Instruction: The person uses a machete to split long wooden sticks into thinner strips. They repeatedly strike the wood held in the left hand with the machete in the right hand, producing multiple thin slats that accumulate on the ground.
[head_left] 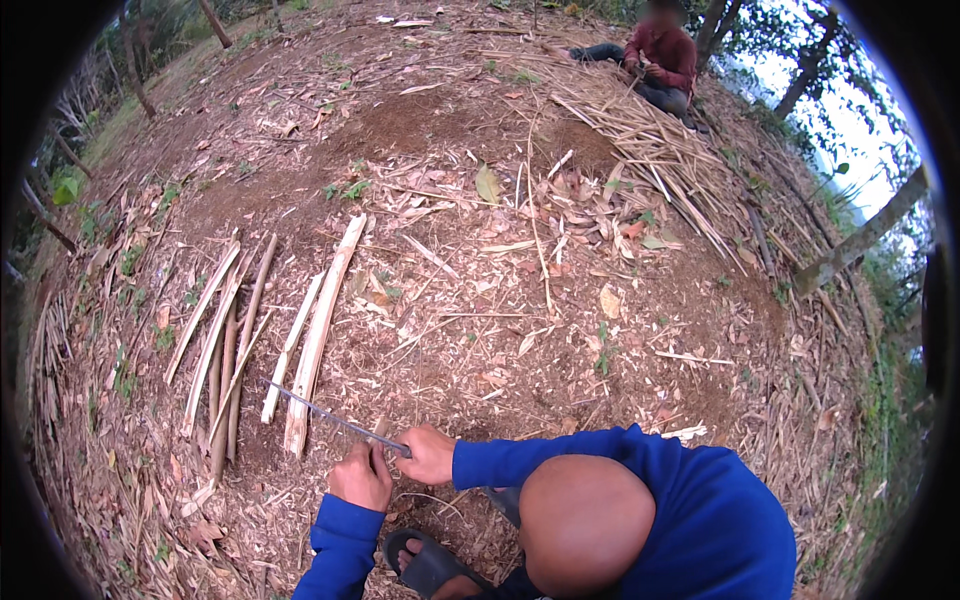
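Observation:
My right hand point(428, 455) is closed round the handle of a long knife point(330, 416). Its thin dark blade, seen nearly edge-on, slants toward the far left, past the lower ends of two split pale wood strips point(325, 335). Just left of the handle, my left hand point(362, 476) is closed with the thumb up, on what looks like a wooden stick point(379, 428). Only that stick's short brown end shows above the fingers; the rest is hidden. Both hands are close together, low over the ground.
More split strips and round sticks point(240, 340) lie to the left. Wood chips and dry leaves cover the brown soil point(450, 350). At the far right a person in a dark red top point(665, 55) sits beside a heap of thin sticks point(660, 150). A slanting trunk point(865, 235) stands at right.

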